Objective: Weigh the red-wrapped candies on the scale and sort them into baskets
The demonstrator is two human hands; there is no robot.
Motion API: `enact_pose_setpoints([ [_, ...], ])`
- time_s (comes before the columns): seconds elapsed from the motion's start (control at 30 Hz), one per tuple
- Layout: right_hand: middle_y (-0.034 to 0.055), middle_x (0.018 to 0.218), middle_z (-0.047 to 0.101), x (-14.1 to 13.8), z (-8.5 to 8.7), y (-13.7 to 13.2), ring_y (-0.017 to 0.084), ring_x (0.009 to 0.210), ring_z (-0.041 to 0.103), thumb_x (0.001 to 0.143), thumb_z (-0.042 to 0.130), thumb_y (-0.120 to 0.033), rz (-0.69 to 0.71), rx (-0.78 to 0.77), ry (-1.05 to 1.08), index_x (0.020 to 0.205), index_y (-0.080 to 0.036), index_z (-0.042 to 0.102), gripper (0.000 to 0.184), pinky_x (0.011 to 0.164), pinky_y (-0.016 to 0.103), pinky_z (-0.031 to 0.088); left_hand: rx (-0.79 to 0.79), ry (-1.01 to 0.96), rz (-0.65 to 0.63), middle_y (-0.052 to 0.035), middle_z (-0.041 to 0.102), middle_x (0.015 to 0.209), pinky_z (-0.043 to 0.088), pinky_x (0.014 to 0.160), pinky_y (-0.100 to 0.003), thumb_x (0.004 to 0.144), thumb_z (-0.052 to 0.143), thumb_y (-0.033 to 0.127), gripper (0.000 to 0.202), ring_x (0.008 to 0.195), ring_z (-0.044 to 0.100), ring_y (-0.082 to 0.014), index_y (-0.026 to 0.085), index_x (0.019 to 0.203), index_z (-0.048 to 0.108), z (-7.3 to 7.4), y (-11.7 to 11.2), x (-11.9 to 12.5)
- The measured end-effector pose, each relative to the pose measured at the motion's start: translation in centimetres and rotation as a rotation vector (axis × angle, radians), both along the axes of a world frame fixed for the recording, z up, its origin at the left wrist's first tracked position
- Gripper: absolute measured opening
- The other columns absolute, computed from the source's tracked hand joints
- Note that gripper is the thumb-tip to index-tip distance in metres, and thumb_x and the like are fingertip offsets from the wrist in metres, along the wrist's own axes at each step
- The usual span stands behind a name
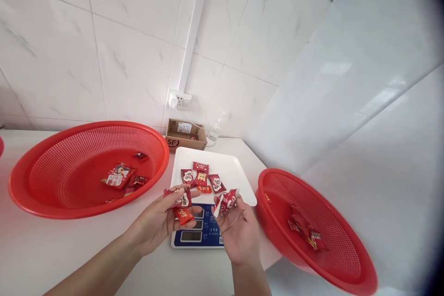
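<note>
My left hand (pixel 160 222) is closed around two red wrapped candies (pixel 181 207), held just over the front of a blue digital scale (pixel 204 232). My right hand (pixel 239 229) pinches one red-and-white wrapped candy (pixel 227 201) at its fingertips, beside the scale's white tray (pixel 239 171). Several red candy packets (pixel 202 178) lie on that tray. Both hands hover close together above the scale's display.
A large red mesh basket (pixel 62 194) on the left holds several candy packets (pixel 120 176). Another red basket (pixel 347 259) on the right holds a few more. A small cardboard box (pixel 185 135) and a clear bottle (pixel 215 132) stand by the tiled wall under a socket (pixel 180 100).
</note>
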State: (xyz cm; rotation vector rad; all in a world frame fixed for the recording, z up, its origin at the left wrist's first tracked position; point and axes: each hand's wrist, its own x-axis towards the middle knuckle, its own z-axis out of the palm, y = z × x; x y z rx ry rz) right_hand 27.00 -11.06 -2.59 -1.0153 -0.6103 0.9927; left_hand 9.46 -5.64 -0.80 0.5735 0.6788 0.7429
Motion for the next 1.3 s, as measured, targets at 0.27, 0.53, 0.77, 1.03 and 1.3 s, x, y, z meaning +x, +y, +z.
enact_pose_setpoints([
  [0.27, -0.0019, 0.072, 0.058, -2.1, -0.4, -1.0, 0.010, 0.053, 0.053, 0.080, 0.065, -0.050, 0.303, -0.038, -0.450, 0.084, -0.023, 0.065, 0.028, 0.047, 0.022, 0.048, 0.044, -0.002, 0.062, -0.0105, 0.069, 0.120, 0.060, 0.073, -0.030, 0.089, 0.062, 0.028, 0.017, 0.098, 0.071, -0.0235, 0.020, 0.104, 0.061, -0.2, -0.4, 0.0],
  [0.53, 0.0050, 0.090, 0.066, -3.8, -1.8, -0.9, 0.017, 0.074, 0.067, 0.089, 0.052, -0.025, 0.120, 0.102, -1.160, 0.111, -0.027, 0.070, 0.028, 0.064, 0.027, 0.056, 0.013, -0.013, 0.046, -0.0119, 0.072, 0.113, 0.056, 0.080, -0.032, 0.090, 0.061, 0.029, 0.021, 0.104, 0.068, -0.0242, 0.018, 0.107, 0.064, 0.0, -0.5, 0.0],
  [0.77, 0.0076, 0.099, 0.068, -1.0, -1.3, 0.2, 0.021, 0.091, 0.067, 0.091, 0.050, -0.029, -0.079, 0.040, -1.129, 0.109, -0.025, 0.070, 0.027, 0.071, 0.030, 0.057, 0.070, -0.023, 0.166, -0.0077, 0.070, 0.117, 0.054, 0.092, -0.034, 0.092, 0.059, 0.027, 0.013, 0.115, 0.061, -0.0237, 0.020, 0.097, 0.069, 0.2, 0.4, -0.7],
  [1.03, 0.0071, 0.105, 0.067, 2.1, -0.6, 3.8, 0.022, 0.090, 0.068, 0.090, 0.048, -0.030, -0.126, -0.226, -1.316, 0.121, -0.025, 0.066, 0.036, 0.073, 0.033, 0.054, 0.090, -0.006, 0.216, -0.0062, 0.068, 0.109, 0.059, 0.081, -0.035, 0.092, 0.058, 0.024, 0.013, 0.101, 0.063, -0.0208, 0.021, 0.089, 0.070, 1.0, 0.9, -1.3],
  [1.3, 0.0081, 0.106, 0.068, 1.4, 0.6, 3.3, 0.023, 0.086, 0.068, 0.090, 0.049, -0.027, 0.093, -0.383, -1.509, 0.114, -0.026, 0.070, 0.032, 0.067, 0.031, 0.050, 0.085, -0.004, 0.214, -0.0062, 0.068, 0.105, 0.060, 0.076, -0.032, 0.092, 0.057, 0.023, 0.014, 0.093, 0.062, -0.0182, 0.022, 0.093, 0.071, 1.0, 1.0, -1.5],
])
